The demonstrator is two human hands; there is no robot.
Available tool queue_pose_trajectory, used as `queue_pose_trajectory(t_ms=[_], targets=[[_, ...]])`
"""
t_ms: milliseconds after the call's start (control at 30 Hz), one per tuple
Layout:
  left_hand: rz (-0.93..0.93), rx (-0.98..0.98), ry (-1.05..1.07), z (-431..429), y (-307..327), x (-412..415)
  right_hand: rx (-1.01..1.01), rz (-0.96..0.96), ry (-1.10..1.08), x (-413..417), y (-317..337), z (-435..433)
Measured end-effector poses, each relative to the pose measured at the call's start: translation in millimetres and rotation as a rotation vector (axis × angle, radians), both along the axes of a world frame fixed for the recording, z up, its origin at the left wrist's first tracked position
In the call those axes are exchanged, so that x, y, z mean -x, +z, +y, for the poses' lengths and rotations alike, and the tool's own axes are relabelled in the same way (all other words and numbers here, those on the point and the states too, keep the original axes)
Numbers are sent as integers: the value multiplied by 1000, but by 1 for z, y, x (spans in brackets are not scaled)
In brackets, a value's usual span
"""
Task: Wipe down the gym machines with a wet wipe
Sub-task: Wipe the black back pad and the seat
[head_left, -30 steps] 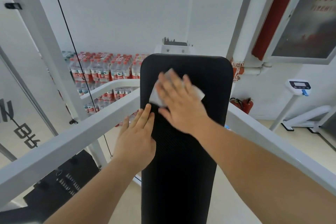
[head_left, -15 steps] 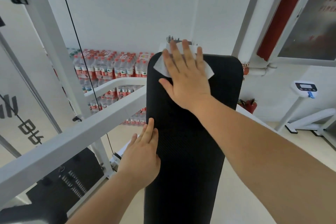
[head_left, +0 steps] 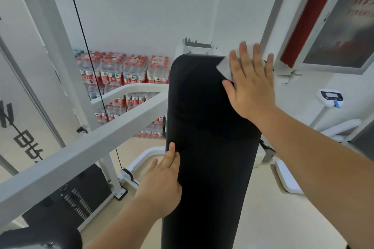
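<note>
A long black padded backrest (head_left: 208, 137) of a gym machine stands upright in the middle of the view. My right hand (head_left: 251, 85) lies flat with straight, spread fingers on the pad's top right corner and presses a white wet wipe (head_left: 224, 67) against it; only the wipe's left corner shows beside the palm. My left hand (head_left: 162, 184) rests with straight fingers along the pad's left edge, lower down, with nothing in it.
A white frame bar (head_left: 81, 153) slants across the left, with a black cable (head_left: 85, 46) and upright post behind it. Shrink-wrapped packs of water bottles (head_left: 121, 73) are stacked by the wall. A white scale stand (head_left: 332, 99) is at right.
My right hand has slid the wipe from the pad's upper middle up and across to its top right corner. My left hand stays on the pad's left edge.
</note>
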State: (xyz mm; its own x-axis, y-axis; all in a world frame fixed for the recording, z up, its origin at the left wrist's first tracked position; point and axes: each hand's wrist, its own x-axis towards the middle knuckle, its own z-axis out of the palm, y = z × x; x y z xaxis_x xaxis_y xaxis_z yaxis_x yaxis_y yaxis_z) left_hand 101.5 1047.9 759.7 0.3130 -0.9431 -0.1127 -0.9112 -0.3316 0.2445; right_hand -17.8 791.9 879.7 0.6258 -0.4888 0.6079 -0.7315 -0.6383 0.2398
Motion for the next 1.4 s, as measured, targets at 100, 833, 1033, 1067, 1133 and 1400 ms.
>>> queue_pose_trajectory(t_ms=[100, 833, 1033, 1067, 1133, 1400], targets=[[33, 23, 20, -5, -18, 0, 16, -39, 32, -52, -3, 27], [-8, -230, 78, 3, -112, 40, -33, -51, -17, 2, -116, 44], [-104, -263, 183, -7, -113, 63, 92, 326, 340, 11, -213, 81], [-103, -253, 178, -4, -114, 62, 97, 347, 323, 26, -228, 77], [-81, -233, 169, 3, -117, 57, 86, 308, 263, 55, -243, 65], [-130, -64, 183, 7, -144, 56, -126, -326, -161, 25, -155, 47]])
